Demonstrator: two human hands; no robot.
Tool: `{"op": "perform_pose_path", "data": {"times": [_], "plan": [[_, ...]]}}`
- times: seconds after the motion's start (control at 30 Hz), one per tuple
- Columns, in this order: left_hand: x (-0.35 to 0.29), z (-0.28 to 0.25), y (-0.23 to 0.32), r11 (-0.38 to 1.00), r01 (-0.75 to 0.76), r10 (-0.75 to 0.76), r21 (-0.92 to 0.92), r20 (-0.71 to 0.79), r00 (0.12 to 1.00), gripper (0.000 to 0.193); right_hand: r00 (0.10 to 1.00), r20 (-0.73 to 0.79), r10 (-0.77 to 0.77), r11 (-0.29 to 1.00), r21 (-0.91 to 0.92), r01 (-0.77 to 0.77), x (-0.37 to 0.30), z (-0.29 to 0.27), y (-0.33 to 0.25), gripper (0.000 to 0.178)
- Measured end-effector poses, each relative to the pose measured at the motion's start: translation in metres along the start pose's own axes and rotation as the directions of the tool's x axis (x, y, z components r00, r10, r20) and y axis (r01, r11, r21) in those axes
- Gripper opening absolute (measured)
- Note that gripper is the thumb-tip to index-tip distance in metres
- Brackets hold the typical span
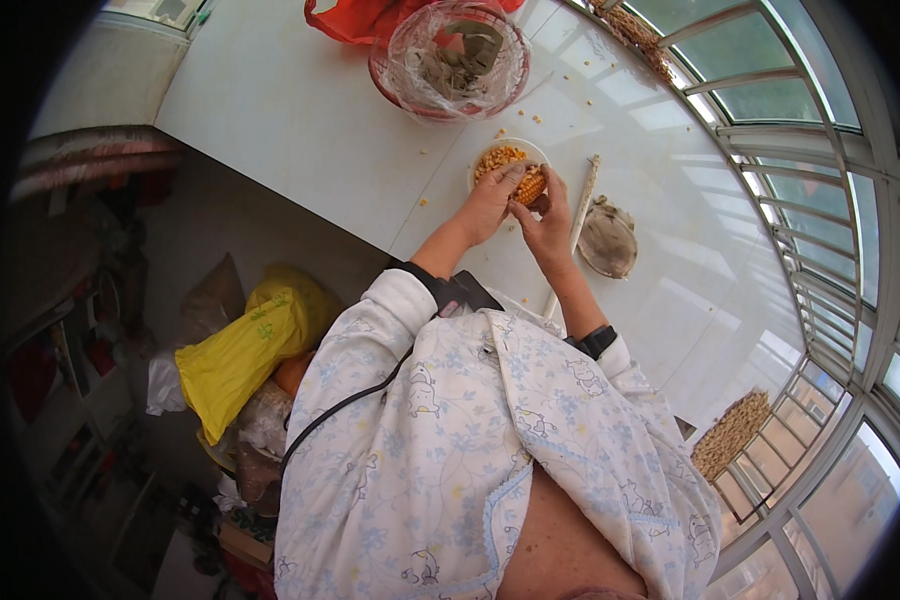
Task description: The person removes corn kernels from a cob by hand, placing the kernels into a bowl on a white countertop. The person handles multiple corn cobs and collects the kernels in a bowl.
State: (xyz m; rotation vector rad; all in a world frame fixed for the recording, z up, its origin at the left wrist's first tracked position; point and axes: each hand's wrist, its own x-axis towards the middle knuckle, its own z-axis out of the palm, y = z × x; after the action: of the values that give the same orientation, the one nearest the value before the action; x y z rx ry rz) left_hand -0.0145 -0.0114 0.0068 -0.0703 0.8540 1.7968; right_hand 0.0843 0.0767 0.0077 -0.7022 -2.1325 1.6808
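Both my hands grip an ear of dried corn [530,187], its orange-yellow kernels showing between the fingers. My left hand [490,204] is closed on its left side, and my right hand [550,222] closes on it from the right, fingers curled round the far end. Right under the ear sits a white bowl [543,151] holding loose kernels [498,158]; my hands hide its near part. A few stray kernels [423,202] lie on the white tabletop [300,130] around it.
Beyond the bowl stands a red basin [375,72] lined with clear plastic, beside a red bag [345,22]. A pale stick [587,195] and a greyish-brown flat object [608,238] lie right of my hands. Barred windows [810,140] edge the right; a yellow bag [245,355] sits lower left.
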Motion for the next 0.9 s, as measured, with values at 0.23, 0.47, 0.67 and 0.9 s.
{"op": "perform_pose_path", "data": {"times": [0.23, 0.47, 0.67, 0.9], "plan": [[0.0041, -0.0019, -0.0017, 0.978, -0.043, 0.050, 0.204, -0.030, 0.998, 0.035, 0.991, -0.016, -0.136, 0.969, -0.209, 0.130, 0.0013, 0.0019, 0.0012, 0.073], [-0.0006, -0.0011, 0.0006, 0.984, 0.000, 0.002, 0.177, -0.009, 1.000, 0.032, 0.999, -0.033, -0.033, 0.997, -0.066, 0.031, 0.0017, -0.0002, 0.0018, 0.075], [0.0039, -0.0016, -0.0055, 0.964, -0.061, 0.079, 0.257, -0.063, 0.995, 0.033, 0.997, -0.029, -0.075, 0.987, -0.146, 0.070, 0.0007, 0.0018, 0.0027, 0.077], [0.0001, -0.0039, -0.0069, 0.948, -0.025, 0.033, 0.316, -0.019, 0.999, 0.034, 0.999, -0.040, -0.029, 0.993, -0.117, 0.024, -0.0011, -0.0004, 0.0008, 0.077]]}}
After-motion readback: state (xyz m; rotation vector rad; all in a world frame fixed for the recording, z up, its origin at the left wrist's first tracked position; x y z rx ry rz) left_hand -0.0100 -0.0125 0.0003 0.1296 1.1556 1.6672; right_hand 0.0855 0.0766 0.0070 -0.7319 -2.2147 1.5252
